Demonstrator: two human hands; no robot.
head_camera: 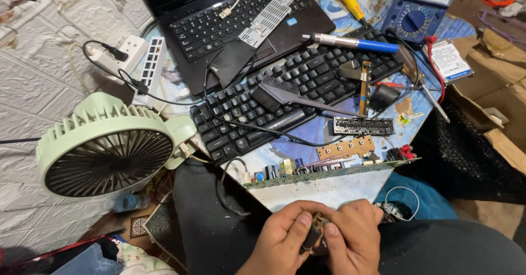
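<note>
Worktop (334, 190): a small cluttered surface with a worn, paint-flecked blue-and-white top, set against a pale wall of embossed brick-pattern panels on the left.
Fan (107, 146): round, pale green plastic with a toothed rim and black radial grille, tilted up at the left edge.
Power strip (131, 50): white, boxy, with a black plug and thin black cables trailing off it.
Laptop (230, 17): black, open, matte keys; a perforated grey metal strip and a dark flat square lie on its deck.
Keyboard (296, 97): black, long, set diagonally, keys glossy with wear; a black brush with stiff bristles and a tapered handle lies across it.
Circuit board (329, 172): green, thin, standing on edge at the near rim of the worktop, studded with small cylindrical capacitors.
Screwdriver (350, 43): silver shaft, blue grip, lying across the top of the keyboard.
Multimeter (419, 6): blue casing with a round dial, far right.
Left hand (282, 236): curled, thumb pressed on the small dark part.
Small dark part (311, 235): narrow, held over the lap below the worktop, pinched between both hands; its detail is too small to tell.
Right hand (353, 236): curled, thumb meeting the part from the other side.
</note>
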